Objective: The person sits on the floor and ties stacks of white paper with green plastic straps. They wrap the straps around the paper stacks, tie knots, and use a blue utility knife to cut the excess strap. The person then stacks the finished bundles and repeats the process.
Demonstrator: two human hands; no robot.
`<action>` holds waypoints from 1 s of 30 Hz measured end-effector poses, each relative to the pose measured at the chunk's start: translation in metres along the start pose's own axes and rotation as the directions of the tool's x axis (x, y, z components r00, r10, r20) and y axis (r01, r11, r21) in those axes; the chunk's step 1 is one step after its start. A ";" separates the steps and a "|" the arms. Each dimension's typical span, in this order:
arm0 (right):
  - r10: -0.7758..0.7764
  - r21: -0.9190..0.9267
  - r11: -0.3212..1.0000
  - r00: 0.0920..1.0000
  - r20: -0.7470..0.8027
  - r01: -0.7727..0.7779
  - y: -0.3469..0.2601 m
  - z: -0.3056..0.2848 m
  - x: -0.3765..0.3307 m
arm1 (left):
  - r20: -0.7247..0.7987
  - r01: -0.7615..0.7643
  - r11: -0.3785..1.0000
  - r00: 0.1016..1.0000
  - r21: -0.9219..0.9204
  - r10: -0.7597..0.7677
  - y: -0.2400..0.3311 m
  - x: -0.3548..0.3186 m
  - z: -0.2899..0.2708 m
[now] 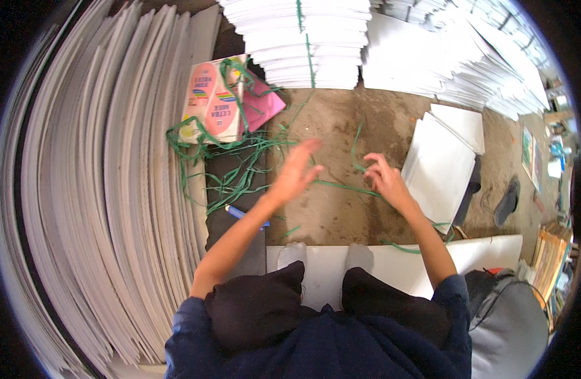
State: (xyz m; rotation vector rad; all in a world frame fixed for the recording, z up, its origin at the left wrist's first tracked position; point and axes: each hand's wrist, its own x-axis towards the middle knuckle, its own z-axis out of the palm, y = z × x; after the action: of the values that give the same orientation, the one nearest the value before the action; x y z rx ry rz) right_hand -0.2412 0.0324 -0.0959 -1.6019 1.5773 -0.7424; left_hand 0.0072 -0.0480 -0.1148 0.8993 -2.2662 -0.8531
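Note:
My left hand [295, 172] is over the brown floor, slightly blurred, fingers stretched out and thumb apart. Nothing shows in its grasp. Across from it, my right hand [387, 180] has its fingers curled, pinching a thin green plastic strap [347, 187]. One length of the strap runs from near my left thumb to my right hand; another piece curves up from its fingertips. A loose tangle of green straps [230, 183] lies left of my left hand, partly over a printed pink-and-white carton [216, 104]. A blue-handled cutter [240, 213] rests below the tangle.
Tall packed grey-white sheets [107, 189] line the left side. White sheet stacks [309, 50] stand ahead, one with a green strap. Loose white boards [435, 170] lie at the right, near a dark slipper [508, 202]. My feet are on a white board [398, 278]; a grey bag [511, 322] sits lower right.

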 end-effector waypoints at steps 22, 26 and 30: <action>-0.028 0.008 1.000 0.921 0.388 0.027 0.005 0.105 0.062 | -0.455 0.638 0.536 0.770 0.553 -0.447 -0.047 -0.155 -0.148; 0.124 -0.215 0.975 0.935 0.333 -0.053 0.053 0.083 0.029 | -0.393 0.576 0.622 0.817 0.530 -0.422 -0.033 -0.126 -0.113; 0.124 -0.337 0.940 0.977 0.173 -0.060 0.072 0.039 -0.024 | -0.308 0.424 0.849 0.892 0.317 -0.331 -0.026 -0.099 -0.073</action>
State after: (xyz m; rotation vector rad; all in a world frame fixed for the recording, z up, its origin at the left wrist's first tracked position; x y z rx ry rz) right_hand -0.2507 0.0637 -0.1746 -1.7618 1.6837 -0.2702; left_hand 0.1287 -0.0149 -0.1115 1.5814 -2.0957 -0.4253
